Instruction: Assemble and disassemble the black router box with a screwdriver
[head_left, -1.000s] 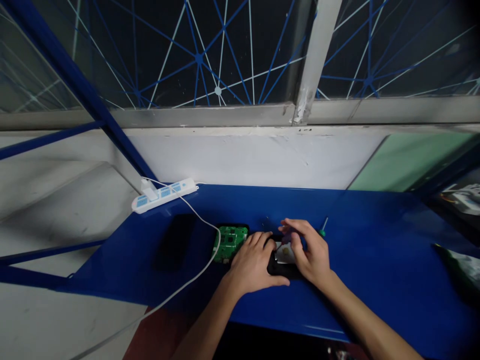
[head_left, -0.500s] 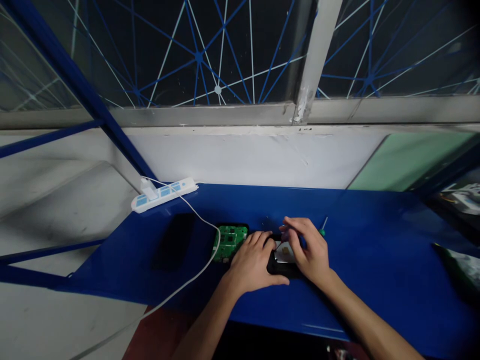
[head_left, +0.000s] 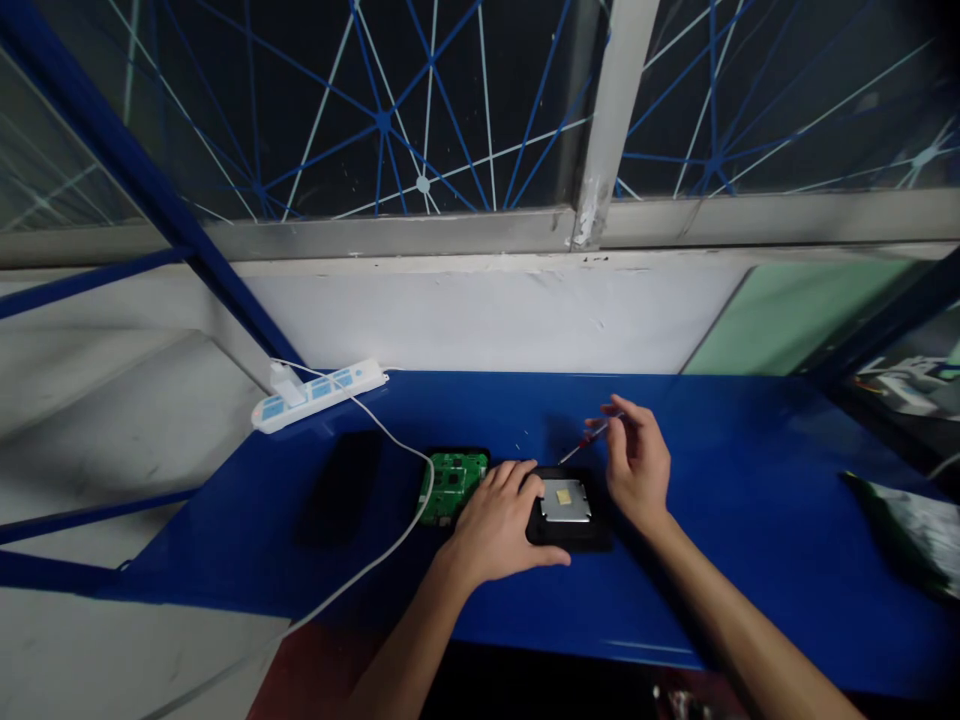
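Screwdriver in the right hand point(head_left: 639, 460); black casing point(head_left: 596, 538) under the left hand point(head_left: 499, 525).
The casing lay on the blue table point(head_left: 750, 480), its metal plate point(head_left: 579, 510) facing up with a pale yellow square point(head_left: 564, 496) on it. The left hand was spread palm down over the casing's left edge, thumb extended along the near side, fingers laid flat rather than clenched. The right hand was partly closed, pinching the screwdriver point(head_left: 590, 438) between thumb and fingers; the shaft slanted down and left toward the casing's far edge. Tip contact could not be determined. The green circuit board point(head_left: 454, 480) lay just left of the left hand, crossed by a white cable point(head_left: 431, 478). A power strip point(head_left: 322, 393) was positioned farther left.
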